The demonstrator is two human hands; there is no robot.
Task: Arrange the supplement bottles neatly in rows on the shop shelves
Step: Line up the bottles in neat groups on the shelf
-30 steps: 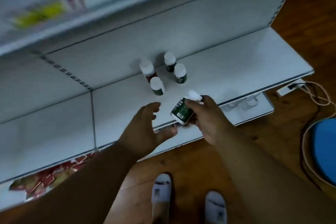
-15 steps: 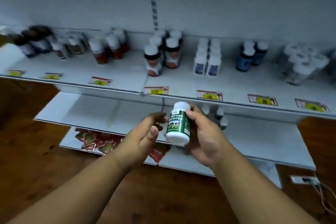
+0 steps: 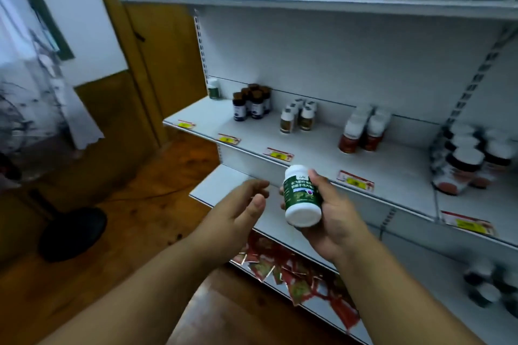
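Change: since a moment ago my view has swung left along the shelving, and the bottle has tipped so its base now faces me; it has stayed in my right grip throughout.
Right grip: my right hand [image 3: 333,213] is closed around the green-labelled bottle [image 3: 301,196], cap pointing up and away.
Left grip: my left hand [image 3: 238,210] is open and empty, fingers loosely curled, just beside the bottle without touching it.
Meaning: I judge I am hunting for this bottle's row.
Likely spot: a lone green bottle [image 3: 213,89] stands at the far left of the middle shelf [image 3: 322,145], well apart from my grip.
Neighbours: dark bottles [image 3: 251,102] stand in a cluster to its right.
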